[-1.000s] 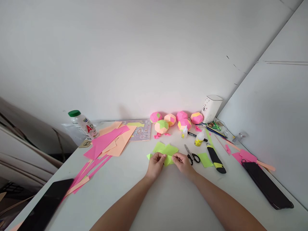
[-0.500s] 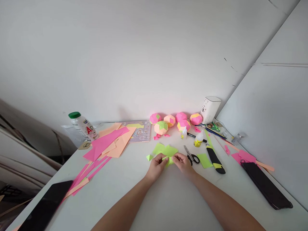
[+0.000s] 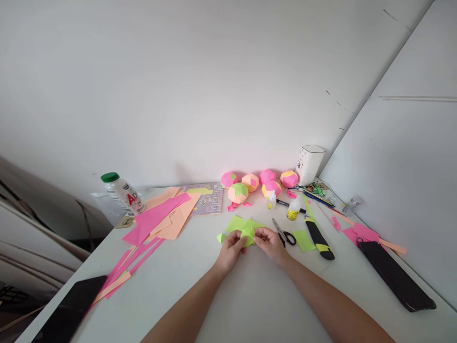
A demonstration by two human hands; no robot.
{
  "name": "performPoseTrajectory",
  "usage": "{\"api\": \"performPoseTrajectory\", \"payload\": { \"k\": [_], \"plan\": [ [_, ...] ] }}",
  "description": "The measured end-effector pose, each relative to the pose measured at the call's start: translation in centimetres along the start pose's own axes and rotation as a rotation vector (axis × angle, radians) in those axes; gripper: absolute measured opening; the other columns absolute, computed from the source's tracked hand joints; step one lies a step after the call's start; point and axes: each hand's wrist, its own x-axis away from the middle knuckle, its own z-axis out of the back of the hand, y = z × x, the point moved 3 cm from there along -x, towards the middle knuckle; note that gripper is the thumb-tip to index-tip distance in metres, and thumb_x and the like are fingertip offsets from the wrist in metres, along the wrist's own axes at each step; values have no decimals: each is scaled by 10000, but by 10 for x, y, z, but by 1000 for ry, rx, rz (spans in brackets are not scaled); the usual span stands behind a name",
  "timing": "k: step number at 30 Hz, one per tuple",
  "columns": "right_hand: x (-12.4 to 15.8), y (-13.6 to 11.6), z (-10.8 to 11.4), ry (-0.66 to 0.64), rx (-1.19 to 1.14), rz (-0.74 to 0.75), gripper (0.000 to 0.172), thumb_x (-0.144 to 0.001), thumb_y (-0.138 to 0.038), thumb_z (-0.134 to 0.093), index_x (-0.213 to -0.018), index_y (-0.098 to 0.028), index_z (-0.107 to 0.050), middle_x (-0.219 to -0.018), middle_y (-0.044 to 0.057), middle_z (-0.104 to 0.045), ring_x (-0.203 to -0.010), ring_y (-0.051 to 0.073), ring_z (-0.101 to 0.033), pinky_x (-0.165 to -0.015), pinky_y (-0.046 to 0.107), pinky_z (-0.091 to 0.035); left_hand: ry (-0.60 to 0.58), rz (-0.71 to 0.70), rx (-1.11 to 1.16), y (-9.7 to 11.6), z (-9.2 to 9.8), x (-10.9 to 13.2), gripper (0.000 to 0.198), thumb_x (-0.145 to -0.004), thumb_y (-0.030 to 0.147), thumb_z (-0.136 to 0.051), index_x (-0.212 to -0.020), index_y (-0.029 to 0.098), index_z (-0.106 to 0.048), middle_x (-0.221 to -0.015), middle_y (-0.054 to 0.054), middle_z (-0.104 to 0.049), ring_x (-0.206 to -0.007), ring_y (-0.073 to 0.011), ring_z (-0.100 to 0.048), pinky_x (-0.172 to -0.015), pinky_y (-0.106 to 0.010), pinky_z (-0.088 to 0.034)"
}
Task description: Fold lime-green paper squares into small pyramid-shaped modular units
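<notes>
A small piece of folded green paper (image 3: 247, 233) is held between both hands over the middle of the table. My left hand (image 3: 231, 247) pinches its left side between thumb and fingers. At its right edge, my right hand (image 3: 270, 245) has thumb and fingers closed on it. Behind lie loose green paper sheets (image 3: 234, 223), partly covered by the held piece and the hands. A small folded green paper unit (image 3: 221, 237) rests left of my left hand. Just right of my right hand are scissors (image 3: 285, 234) with black handles and a green paper square (image 3: 303, 240).
Several faceted paper balls (image 3: 238, 192) stand by the wall. Two glue bottles (image 3: 293, 209), a utility knife (image 3: 319, 238) and a black phone-like case (image 3: 394, 274) are on the right. Pink and orange paper (image 3: 157, 216), a white bottle (image 3: 124, 195) and a dark tablet (image 3: 69, 309) are on the left.
The green paper has been raised and turned between the fingers, so more of its face shows. Both hands stay in nearly the same place. The view has shifted slightly.
</notes>
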Motion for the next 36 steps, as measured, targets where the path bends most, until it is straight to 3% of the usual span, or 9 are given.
{"api": "performPoseTrajectory", "payload": {
  "k": [6, 11, 15, 19, 25, 36],
  "plan": [
    [1, 0, 2, 32, -6, -49, 263, -739, -344, -601, -951, -188, -610, -718, 7, -586, -566, 121, -517, -526, 262, -431, -27, 20, -119, -3, 0, 0, 265, -759, 403, -585, -672, 170, -493, -517, 70, -430, -461, -65, -399, -473, -202, -301],
    [2, 0, 2, 27, -20, -50, 255, -740, -342, -609, -947, -195, -612, -731, 7, -583, -546, 111, -502, -472, 236, -400, 18, -7, -21, 2, -4, 0, 364, -713, 412, -642, -959, 195, -483, -699, 51, -506, -446, -46, -391, -422, -193, -307],
    [0, 3, 3, 12, -40, -54, 234, -736, -358, -615, -901, -192, -621, -654, -1, -573, -533, 125, -518, -443, 232, -384, -50, -10, -8, 6, -8, 2, 369, -725, 391, -639, -958, 220, -409, -794, 31, -542, -497, -59, -483, -449, -193, -348],
    [0, 6, 3, -11, -27, -38, 181, -754, -345, -606, -846, -191, -638, -591, -12, -559, -520, 127, -529, -452, 234, -394, -80, -2, -88, 5, -8, 2, 366, -721, 396, -635, -968, 218, -432, -877, 8, -553, -529, -66, -523, -453, -196, -336],
    [2, 1, 2, -19, 6, -7, 173, -752, -314, -613, -858, -178, -632, -635, -7, -575, -544, 121, -536, -492, 236, -426, -101, 42, -141, 1, -8, 2, 495, -706, 419, -641, -1112, 190, -474, -684, 27, -563, -565, -106, -539, -519, -226, -367],
    [3, -5, -1, 20, 93, 20, 191, -752, -304, -595, -879, -167, -629, -640, -1, -563, -539, 120, -507, -485, 233, -416, -46, 42, -130, 2, -9, 3, 457, -657, 427, -678, -1023, 186, -546, -635, 23, -574, -562, -124, -558, -526, -238, -402]
  ]
}}
